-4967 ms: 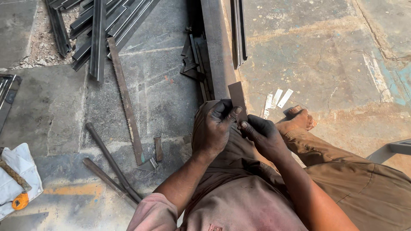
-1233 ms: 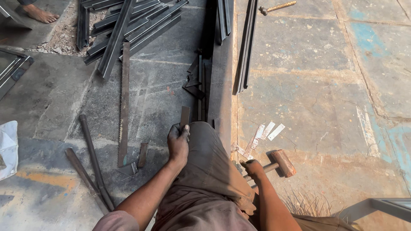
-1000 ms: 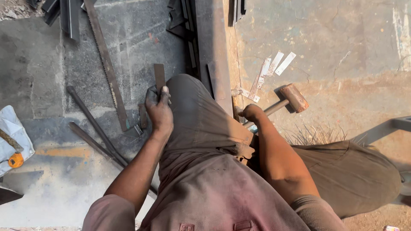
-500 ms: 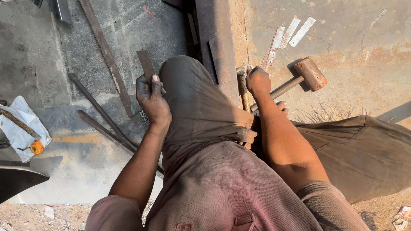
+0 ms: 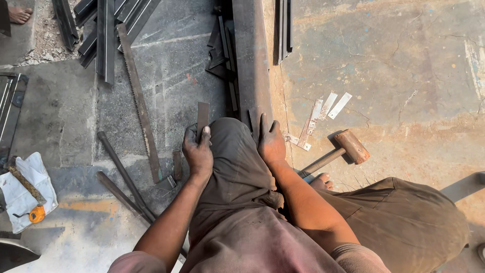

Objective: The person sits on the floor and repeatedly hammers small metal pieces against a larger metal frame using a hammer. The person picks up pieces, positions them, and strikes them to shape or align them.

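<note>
I crouch over a concrete floor, my knee between my arms. My left hand (image 5: 198,150) grips a short flat dark metal strip (image 5: 202,114) that sticks up past my thumb beside my knee. My right hand (image 5: 271,141) rests flat with fingers spread on the near end of a long heavy steel bar (image 5: 249,60) running away from me. A wooden mallet (image 5: 339,150) lies on the floor just right of my right hand, its handle pointing toward my foot.
Long steel sections (image 5: 106,30) are piled at top left, with a long flat rusty strip (image 5: 139,101) and two rods (image 5: 121,172) on the floor. Pale metal strips (image 5: 323,114) lie right of the bar. A white cloth (image 5: 25,189) sits at left. Another person's bare foot (image 5: 19,14) shows top left.
My right hand has left the mallet's handle and now lies on the end of the steel bar. My left hand keeps its hold on the short strip. The view tilted up.
</note>
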